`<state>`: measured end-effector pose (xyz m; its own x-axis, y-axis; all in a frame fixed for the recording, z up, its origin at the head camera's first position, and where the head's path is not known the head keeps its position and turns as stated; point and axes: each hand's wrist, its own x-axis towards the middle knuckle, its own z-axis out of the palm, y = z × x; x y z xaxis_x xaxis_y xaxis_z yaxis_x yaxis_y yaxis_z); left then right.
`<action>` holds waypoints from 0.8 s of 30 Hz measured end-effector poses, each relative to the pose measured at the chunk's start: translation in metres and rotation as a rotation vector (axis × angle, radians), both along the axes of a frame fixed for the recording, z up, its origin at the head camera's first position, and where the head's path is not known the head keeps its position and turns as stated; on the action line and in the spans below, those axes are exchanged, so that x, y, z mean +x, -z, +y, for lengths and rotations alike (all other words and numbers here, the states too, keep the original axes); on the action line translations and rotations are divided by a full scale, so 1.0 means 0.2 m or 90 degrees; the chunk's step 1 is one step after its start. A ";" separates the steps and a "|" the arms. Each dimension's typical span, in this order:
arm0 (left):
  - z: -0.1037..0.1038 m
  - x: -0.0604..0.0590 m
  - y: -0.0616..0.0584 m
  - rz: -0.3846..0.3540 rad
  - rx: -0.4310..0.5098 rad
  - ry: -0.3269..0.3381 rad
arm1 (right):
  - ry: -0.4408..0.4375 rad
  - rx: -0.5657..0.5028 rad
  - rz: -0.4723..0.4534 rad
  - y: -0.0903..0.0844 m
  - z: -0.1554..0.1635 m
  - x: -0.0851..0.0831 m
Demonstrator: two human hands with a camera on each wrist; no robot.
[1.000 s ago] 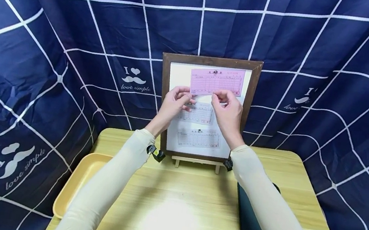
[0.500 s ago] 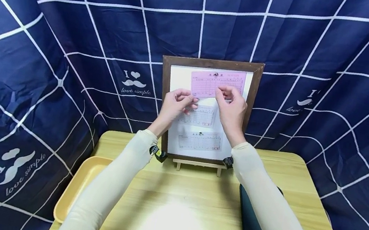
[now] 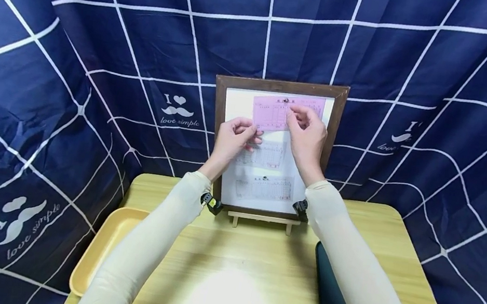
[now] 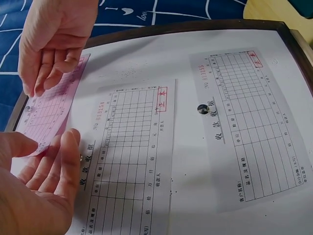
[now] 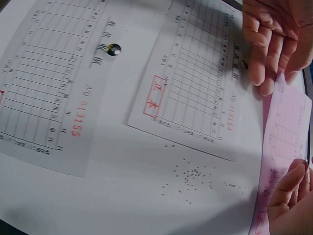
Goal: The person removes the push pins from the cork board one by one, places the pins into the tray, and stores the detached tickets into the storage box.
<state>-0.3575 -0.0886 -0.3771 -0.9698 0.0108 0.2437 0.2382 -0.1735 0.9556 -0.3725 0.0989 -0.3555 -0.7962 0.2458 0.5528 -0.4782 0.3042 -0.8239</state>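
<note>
A pink receipt slip (image 3: pixel 265 113) hangs at the top of the white board (image 3: pixel 238 100), its lower edge lifted off the surface. My left hand (image 3: pixel 232 142) pinches its lower left corner between thumb and fingers; the right wrist view shows this left hand (image 5: pixel 276 44) gripping the pink paper (image 5: pixel 288 117). Over the middle of the slip is my right hand (image 3: pixel 308 138), fingers loosely bent and fingertips just below a round shiny button (image 3: pixel 286 100). In the left wrist view the right hand (image 4: pixel 58 44) hangs close to that button (image 4: pixel 28 108), with nothing visible in its fingers.
Two white receipt slips, one middle (image 3: pixel 266 155) and one lower (image 3: pixel 250 187), lie on the board. Its brown wooden frame (image 3: pixel 335 129) leans on a small wooden stand (image 3: pixel 262 218). A yellow tray (image 3: pixel 116 230) stands left, a dark tray (image 3: pixel 334 302) right. Blue curtain (image 3: pixel 194 39) surrounds the table.
My right hand has moved up from the pink slip's lower edge towards the button. The left hand stays at the lower left corner. The head view has shifted slightly.
</note>
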 end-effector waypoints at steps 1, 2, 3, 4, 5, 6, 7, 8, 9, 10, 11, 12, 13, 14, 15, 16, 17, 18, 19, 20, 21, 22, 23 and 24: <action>0.00 0.00 0.00 -0.002 -0.001 -0.001 | 0.001 -0.001 -0.004 0.00 0.00 0.00; 0.00 0.01 0.00 -0.004 -0.002 -0.003 | -0.002 -0.003 -0.008 -0.01 0.00 0.00; 0.00 0.01 0.00 -0.005 -0.003 -0.005 | -0.005 -0.007 -0.011 -0.01 0.00 0.00; 0.00 0.01 0.00 -0.006 -0.006 -0.009 | -0.008 -0.010 -0.014 -0.01 0.00 0.00; 0.00 0.01 0.00 -0.004 -0.007 -0.011 | -0.014 -0.016 -0.014 -0.01 0.00 0.00; 0.00 0.01 0.00 -0.001 -0.009 -0.012 | -0.020 -0.021 -0.013 -0.02 0.00 0.00; 0.00 0.01 0.00 0.002 -0.010 -0.013 | -0.024 -0.026 -0.012 -0.02 -0.01 -0.01; 0.00 0.01 0.00 0.006 -0.013 -0.014 | -0.026 -0.030 -0.009 -0.02 -0.01 -0.01; 0.00 0.00 0.00 0.009 -0.016 -0.016 | -0.025 -0.032 -0.008 -0.03 -0.01 -0.01; 0.00 0.00 0.00 0.009 -0.019 -0.018 | -0.026 -0.034 -0.008 -0.03 -0.01 -0.02; 0.00 0.00 0.00 0.010 -0.022 -0.021 | -0.028 -0.036 -0.010 -0.03 -0.02 -0.02; 0.00 0.00 0.00 0.008 -0.025 -0.026 | -0.029 -0.035 -0.012 -0.03 -0.02 -0.02; 0.00 0.01 0.00 0.007 -0.027 -0.030 | -0.028 -0.034 -0.015 -0.03 -0.02 -0.03; 0.00 0.01 0.00 0.006 -0.029 -0.033 | -0.029 -0.033 -0.018 -0.03 -0.03 -0.03; 0.00 0.01 0.00 0.006 -0.030 -0.037 | -0.030 -0.034 -0.021 -0.03 -0.03 -0.03; 0.00 0.01 0.00 0.006 -0.031 -0.040 | -0.032 -0.038 -0.024 -0.04 -0.03 -0.03; 0.00 0.01 0.00 0.007 -0.032 -0.041 | -0.031 -0.043 -0.029 -0.04 -0.03 -0.04; 0.00 0.01 0.00 0.008 -0.031 -0.041 | -0.029 -0.048 -0.032 -0.05 -0.03 -0.04; 0.00 0.01 0.00 0.009 -0.031 -0.039 | -0.026 -0.055 -0.035 -0.05 -0.03 -0.05; 0.00 0.00 0.00 0.011 -0.031 -0.037 | -0.023 -0.061 -0.040 -0.05 -0.03 -0.05; 0.00 0.00 0.00 0.012 -0.032 -0.036 | -0.020 -0.068 -0.044 -0.05 -0.03 -0.05; 0.00 0.00 0.00 0.013 -0.033 -0.035 | -0.020 -0.074 -0.047 -0.06 -0.03 -0.06; 0.00 0.00 0.01 0.014 -0.034 -0.033 | -0.020 -0.077 -0.049 -0.06 -0.03 -0.06; 0.00 0.00 0.01 0.015 -0.036 -0.032 | -0.021 -0.077 -0.051 -0.06 -0.04 -0.07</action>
